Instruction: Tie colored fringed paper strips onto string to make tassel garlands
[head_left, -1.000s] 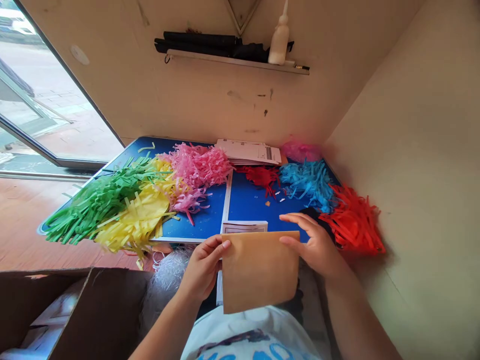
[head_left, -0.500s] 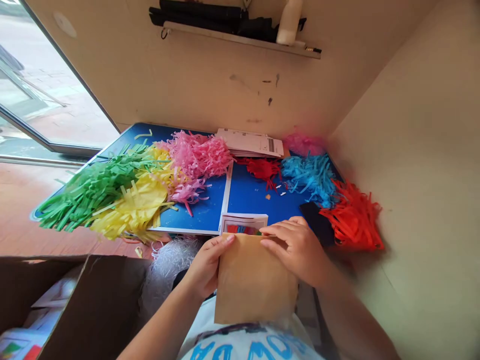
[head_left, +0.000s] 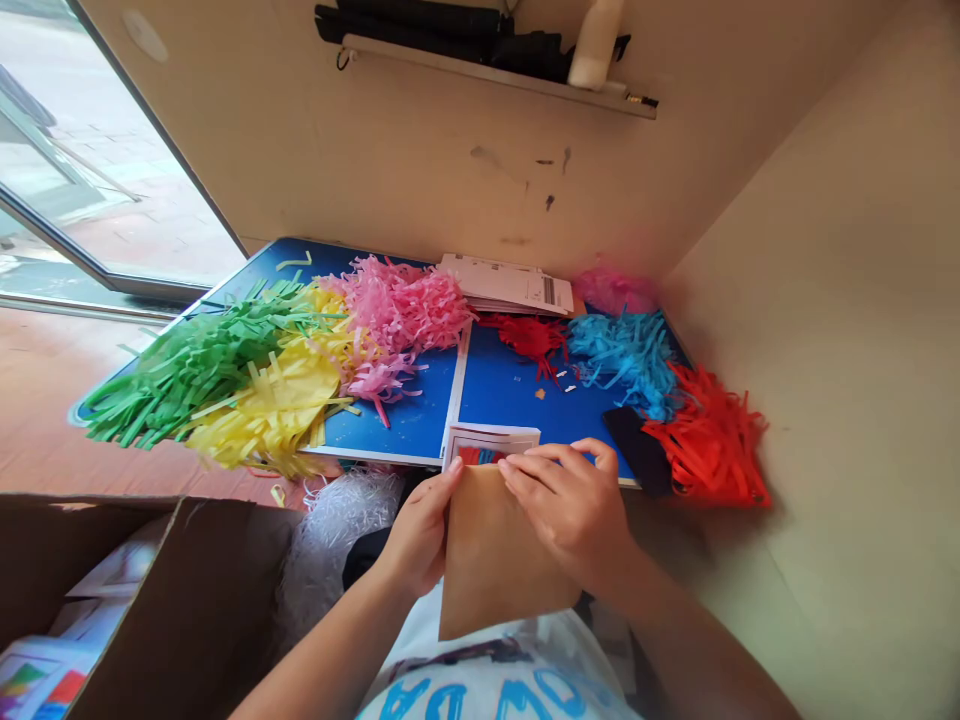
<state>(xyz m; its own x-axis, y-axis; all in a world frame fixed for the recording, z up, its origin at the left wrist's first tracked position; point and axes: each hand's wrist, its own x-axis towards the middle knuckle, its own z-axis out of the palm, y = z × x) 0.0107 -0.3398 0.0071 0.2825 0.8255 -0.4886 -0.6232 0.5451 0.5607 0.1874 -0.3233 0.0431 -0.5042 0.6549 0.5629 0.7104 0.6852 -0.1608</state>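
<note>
A brown paper envelope stands upright in front of my chest. My left hand is closed on its left edge, thumb at the top corner. My right hand lies over the envelope's upper right part, fingers curled along its top rim. A white printed card with red and blue colours pokes out just behind the top of the envelope, at the near edge of the blue table.
Heaps of shredded paper cover the table: green, yellow, pink, blue, red. White printed sheets lie at the back. An open cardboard box stands at lower left, white shred beside it. Walls close in behind and right.
My right hand slid left across the envelope's top and now covers its upper right. The printed card shows more above the rim. The view shifted slightly.
</note>
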